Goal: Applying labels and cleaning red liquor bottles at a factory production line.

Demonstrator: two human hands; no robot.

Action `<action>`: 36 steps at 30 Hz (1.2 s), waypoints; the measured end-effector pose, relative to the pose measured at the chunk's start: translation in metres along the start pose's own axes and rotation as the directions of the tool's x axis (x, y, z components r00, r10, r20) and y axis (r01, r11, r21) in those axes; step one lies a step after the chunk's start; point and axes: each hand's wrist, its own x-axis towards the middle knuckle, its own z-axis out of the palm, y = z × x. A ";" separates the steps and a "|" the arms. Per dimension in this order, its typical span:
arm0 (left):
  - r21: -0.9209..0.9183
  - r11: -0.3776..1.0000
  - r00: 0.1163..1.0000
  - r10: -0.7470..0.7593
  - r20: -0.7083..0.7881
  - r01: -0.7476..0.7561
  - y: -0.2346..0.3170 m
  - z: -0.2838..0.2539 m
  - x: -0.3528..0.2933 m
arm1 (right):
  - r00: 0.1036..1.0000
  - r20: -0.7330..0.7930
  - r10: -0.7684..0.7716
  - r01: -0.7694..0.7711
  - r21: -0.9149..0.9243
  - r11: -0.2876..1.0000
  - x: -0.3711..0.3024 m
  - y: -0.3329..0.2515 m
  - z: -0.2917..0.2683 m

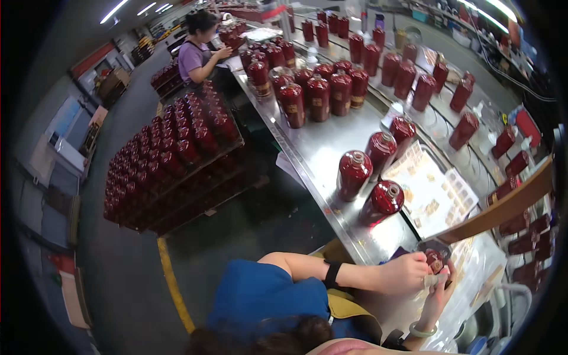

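Observation:
My left hand, with a black band on its wrist, is closed around a small dark red rounded piece at the near end of the steel table. My right hand, wearing a pale green bracelet, comes up from below, and its fingers touch the same piece. The piece sits just under a grey ring at the end of a long brown wooden bar that slants up to the right. Two open-necked red bottles stand a little farther along the table.
Sheets of gold labels lie beside the bottles. Several more red bottles crowd the far table and the right-hand rows. A pallet stacked with red bottles stands on the floor at left. A person in purple works at the far end.

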 end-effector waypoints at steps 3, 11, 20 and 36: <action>0.063 0.998 1.000 0.006 0.005 -0.006 0.004 0.007 0.003 | 0.995 -0.056 0.081 -0.093 -0.267 0.959 0.008 -0.011 0.008; -0.308 0.886 0.932 -0.363 0.005 0.347 0.013 -0.003 0.005 | 1.000 0.000 -0.024 0.024 -0.175 0.984 0.020 0.014 -0.014; -0.578 0.287 0.576 -0.706 0.411 0.764 0.032 -0.052 0.031 | 0.991 0.118 -0.065 0.084 -0.166 0.982 0.015 -0.001 -0.002; -0.598 0.235 0.562 -0.696 0.447 0.767 0.031 -0.030 0.018 | 0.996 0.081 -0.025 0.036 -0.141 0.989 0.013 -0.016 0.014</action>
